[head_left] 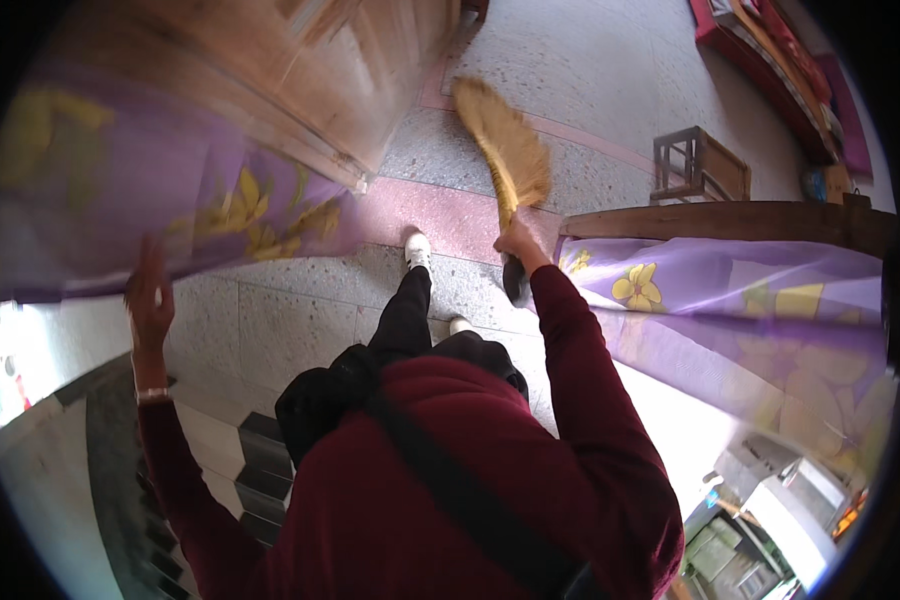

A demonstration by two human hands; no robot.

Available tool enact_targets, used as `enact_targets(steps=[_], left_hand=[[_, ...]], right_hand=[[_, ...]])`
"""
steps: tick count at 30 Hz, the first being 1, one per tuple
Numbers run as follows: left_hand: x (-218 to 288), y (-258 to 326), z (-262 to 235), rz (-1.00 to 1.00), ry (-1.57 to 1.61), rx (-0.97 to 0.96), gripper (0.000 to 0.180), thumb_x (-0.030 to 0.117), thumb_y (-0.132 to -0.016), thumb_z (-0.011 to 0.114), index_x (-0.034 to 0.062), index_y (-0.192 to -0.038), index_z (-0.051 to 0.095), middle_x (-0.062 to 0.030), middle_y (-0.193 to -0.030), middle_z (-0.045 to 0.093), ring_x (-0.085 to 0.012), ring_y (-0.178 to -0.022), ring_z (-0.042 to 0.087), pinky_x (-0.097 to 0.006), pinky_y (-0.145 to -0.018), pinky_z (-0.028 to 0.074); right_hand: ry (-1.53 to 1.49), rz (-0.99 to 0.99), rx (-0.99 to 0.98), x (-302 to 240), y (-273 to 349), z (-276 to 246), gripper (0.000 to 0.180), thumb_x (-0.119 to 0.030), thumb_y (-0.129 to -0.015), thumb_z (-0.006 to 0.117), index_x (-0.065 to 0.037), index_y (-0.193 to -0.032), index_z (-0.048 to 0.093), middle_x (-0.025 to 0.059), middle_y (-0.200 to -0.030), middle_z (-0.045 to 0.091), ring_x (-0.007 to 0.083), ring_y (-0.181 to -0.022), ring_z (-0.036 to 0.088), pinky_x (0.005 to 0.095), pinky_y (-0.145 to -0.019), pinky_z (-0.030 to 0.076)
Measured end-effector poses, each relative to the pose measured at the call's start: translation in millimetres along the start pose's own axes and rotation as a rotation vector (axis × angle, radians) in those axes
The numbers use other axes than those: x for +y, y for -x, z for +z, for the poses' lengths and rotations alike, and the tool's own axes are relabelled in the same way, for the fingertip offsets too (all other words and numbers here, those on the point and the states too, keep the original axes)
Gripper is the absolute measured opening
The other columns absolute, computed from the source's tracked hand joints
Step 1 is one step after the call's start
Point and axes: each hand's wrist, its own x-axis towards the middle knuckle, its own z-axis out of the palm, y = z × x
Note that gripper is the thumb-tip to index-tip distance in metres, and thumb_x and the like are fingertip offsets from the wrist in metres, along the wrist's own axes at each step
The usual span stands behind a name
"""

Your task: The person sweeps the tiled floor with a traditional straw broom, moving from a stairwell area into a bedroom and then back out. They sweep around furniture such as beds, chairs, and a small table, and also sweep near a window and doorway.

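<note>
My right hand (pixel 517 242) is closed round the handle of a soft straw broom (pixel 510 150). The broom's tan bristles fan out ahead of the hand, above the floor, and the dark end of its handle sticks out below my grip. On the left, my left hand (pixel 150 305) is raised at the lower edge of a sheer purple curtain (pixel 210 200) with yellow flowers. Its fingers are stretched and somewhat blurred, touching or very near the cloth; which of the two I cannot tell. The curtain is smeared by motion.
A brown wooden door (pixel 340 80) stands at upper left. Another purple flowered curtain (pixel 710 285) hangs by a wooden frame on the right. Beyond it are a small wooden stool (pixel 705 165) and a red-covered seat (pixel 765 70). A pink strip (pixel 450 210) crosses the speckled floor beneath my feet.
</note>
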Motion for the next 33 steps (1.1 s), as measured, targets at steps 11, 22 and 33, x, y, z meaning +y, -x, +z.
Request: enact_targets(steps=[11, 22, 33], left_hand=[[57.8, 7.7, 16.9, 0.06, -0.14, -0.177, 0.045, -0.005, -0.072, 0.045, 0.0067, -0.115, 0.05, -0.0112, -0.122, 0.047, -0.0264, -0.106, 0.048, -0.044, -0.098, 0.029], [142.7, 21.6, 37.0, 0.197, 0.199, -0.119, 0.04, -0.004, -0.072, 0.049, 0.0076, -0.11, 0.053, -0.0062, -0.119, 0.05, -0.0246, -0.11, 0.045, -0.037, -0.098, 0.033], [256.7, 280.4, 41.3, -0.231, 0.494, -0.192, 0.028, 0.002, -0.08, 0.048, 0.0057, -0.106, 0.056, -0.0099, -0.115, 0.052, -0.0241, -0.1, 0.052, -0.035, -0.088, 0.041]], right_hand=[[0.535, -0.319, -0.446, 133.2, 206.7, 26.1, 0.091, -0.017, -0.059, 0.072, -0.019, -0.131, 0.017, 0.0222, -0.09, 0.059, 0.0379, -0.086, 0.057, 0.0424, -0.073, 0.046], [0.793, -0.432, -0.454, 149.9, 298.9, -22.4, 0.097, -0.017, -0.059, 0.071, -0.032, -0.135, 0.013, 0.0176, -0.089, 0.06, 0.0334, -0.081, 0.059, 0.0411, -0.071, 0.047], [0.652, -0.42, -0.44, 161.0, 284.9, 87.3, 0.093, -0.014, -0.056, 0.072, -0.019, -0.132, 0.019, 0.0206, -0.095, 0.058, 0.0354, -0.092, 0.056, 0.0408, -0.078, 0.045]])
